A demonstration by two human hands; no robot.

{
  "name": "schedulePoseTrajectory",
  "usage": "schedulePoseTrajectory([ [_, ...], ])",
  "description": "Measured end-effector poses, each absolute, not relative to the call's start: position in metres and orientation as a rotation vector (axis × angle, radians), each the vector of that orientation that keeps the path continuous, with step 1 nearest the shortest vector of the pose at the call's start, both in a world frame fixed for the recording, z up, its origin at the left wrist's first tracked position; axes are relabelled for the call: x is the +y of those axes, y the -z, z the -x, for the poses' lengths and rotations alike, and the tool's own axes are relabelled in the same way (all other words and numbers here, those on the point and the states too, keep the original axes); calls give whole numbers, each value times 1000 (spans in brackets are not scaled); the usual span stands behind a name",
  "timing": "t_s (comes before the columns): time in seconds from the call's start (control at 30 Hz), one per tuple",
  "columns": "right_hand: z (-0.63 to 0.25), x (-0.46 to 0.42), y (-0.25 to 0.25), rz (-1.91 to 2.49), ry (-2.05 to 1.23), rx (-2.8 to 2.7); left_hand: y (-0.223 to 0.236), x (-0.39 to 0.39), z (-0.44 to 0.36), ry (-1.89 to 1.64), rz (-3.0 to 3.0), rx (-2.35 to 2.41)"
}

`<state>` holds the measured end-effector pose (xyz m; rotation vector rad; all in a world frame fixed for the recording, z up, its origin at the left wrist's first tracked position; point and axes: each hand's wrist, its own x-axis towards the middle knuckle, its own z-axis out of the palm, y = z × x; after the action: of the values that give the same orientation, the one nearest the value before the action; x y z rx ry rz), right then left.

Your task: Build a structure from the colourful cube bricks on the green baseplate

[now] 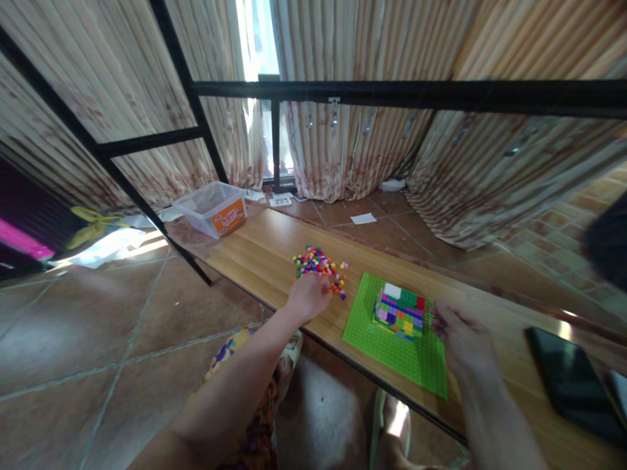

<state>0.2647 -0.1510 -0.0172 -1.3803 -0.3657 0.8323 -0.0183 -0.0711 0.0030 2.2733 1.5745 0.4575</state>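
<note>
My left hand (309, 297) is down at the near side of a loose pile of small colourful toy bricks (316, 261). Its fingers are curled together, and whatever lies between them is hidden. On the wooden bench lies a green baseplate (369, 339). A low block built of many-coloured bricks (399, 313) stands on it, with white, green and red bricks along its far side. At the plate's right edge, beside the built block, my right hand (458, 333) has its fingers closed on the rim; the fingertips are partly hidden.
The narrow wooden bench (264, 241) runs diagonally. A clear plastic box (210, 209) with an orange label stands at its far left end. A dark phone-like slab (571, 378) lies at the right. Black metal bars (392, 94) cross in front of the curtains.
</note>
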Motion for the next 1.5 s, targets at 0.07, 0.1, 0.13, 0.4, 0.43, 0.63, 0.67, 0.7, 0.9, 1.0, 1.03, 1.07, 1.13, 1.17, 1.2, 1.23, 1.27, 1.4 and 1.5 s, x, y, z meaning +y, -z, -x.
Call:
schedulePoseTrajectory([
  [0.07, -264, -150, 17, 1383, -834, -372, -1, -75, 12, -439, -2335, 1609],
  [0.1, -264, -150, 18, 1388, -831, -379, -1, -76, 9, -420, -2359, 1620],
  [0.13, -264, -150, 18, 1393, -828, -387, -1, -76, 7, -392, -2377, 1627],
  [0.4, -269, -152, 19, 1373, -787, -430, -1, -73, 2, -498, -2319, 1557],
  [0.43, -269, -152, 18, 1367, -776, -435, 0, -73, -1, -581, -2269, 1506],
  [0.63, -261, -148, 16, 1340, -723, -461, -3, -78, -37, -907, -2009, 1064],
  [0.67, -260, -147, 17, 1336, -725, -467, -5, -79, -45, -933, -1989, 1030],
  [0.7, -259, -147, 17, 1334, -729, -472, -6, -81, -51, -954, -1976, 1011],
  [0.9, -260, -148, 15, 1369, -728, -477, -10, -85, -74, -973, -1963, 1014],
  [1.0, -261, -149, 14, 1376, -723, -474, -8, -84, -76, -968, -1986, 987],
  [1.03, -262, -149, 14, 1379, -721, -476, -7, -84, -76, -969, -1993, 982],
  [1.07, -262, -149, 14, 1382, -719, -480, -7, -84, -75, -970, -1999, 982],
  [1.13, -262, -149, 14, 1384, -721, -493, -7, -84, -75, -971, -2015, 992],
  [1.17, -261, -148, 14, 1381, -725, -496, -7, -83, -75, -968, -2026, 997],
  [1.2, -260, -148, 14, 1378, -733, -496, -6, -83, -75, -966, -2037, 1001],
  [1.23, -259, -148, 15, 1375, -745, -493, -6, -83, -76, -966, -2047, 1005],
  [1.27, -258, -147, 15, 1374, -757, -490, -5, -82, -76, -967, -2054, 1008],
  [1.4, -253, -147, 17, 1402, -769, -518, 1, -79, -79, -956, -2040, 1032],
  [1.5, -252, -147, 18, 1418, -748, -537, 5, -77, -80, -937, -1989, 1040],
])
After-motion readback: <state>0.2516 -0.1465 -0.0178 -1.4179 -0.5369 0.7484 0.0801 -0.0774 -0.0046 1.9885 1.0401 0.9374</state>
